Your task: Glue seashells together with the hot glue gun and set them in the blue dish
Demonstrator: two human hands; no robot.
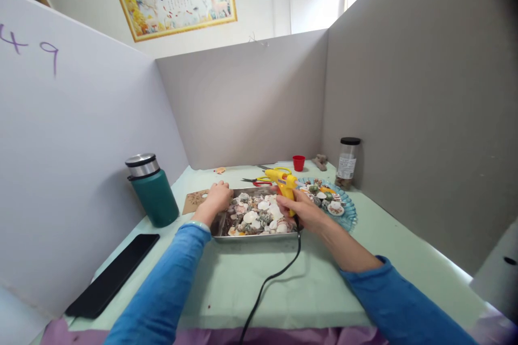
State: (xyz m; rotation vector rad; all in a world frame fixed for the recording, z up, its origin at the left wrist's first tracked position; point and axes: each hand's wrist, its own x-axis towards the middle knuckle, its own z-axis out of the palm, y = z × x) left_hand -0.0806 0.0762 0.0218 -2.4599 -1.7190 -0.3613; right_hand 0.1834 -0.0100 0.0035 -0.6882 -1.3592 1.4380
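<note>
My right hand is wrapped round the handle of a yellow glue gun, its nozzle pointing right. A black cord runs from the handle toward me. Beneath it is a metal tray of mixed shells, white, brown and grey. My left hand is at the tray's back left corner, fingers bent downward and drawn together; their tips are hidden, so anything in them cannot be made out. To the right, a blue scalloped glass plate bears more shells, partly behind my right hand.
Left stand a green flask and a black flat slab. A brown card lies by the tray. Behind are red-handled scissors, a red cup, driftwood and a lidded jar. Grey panels enclose the table.
</note>
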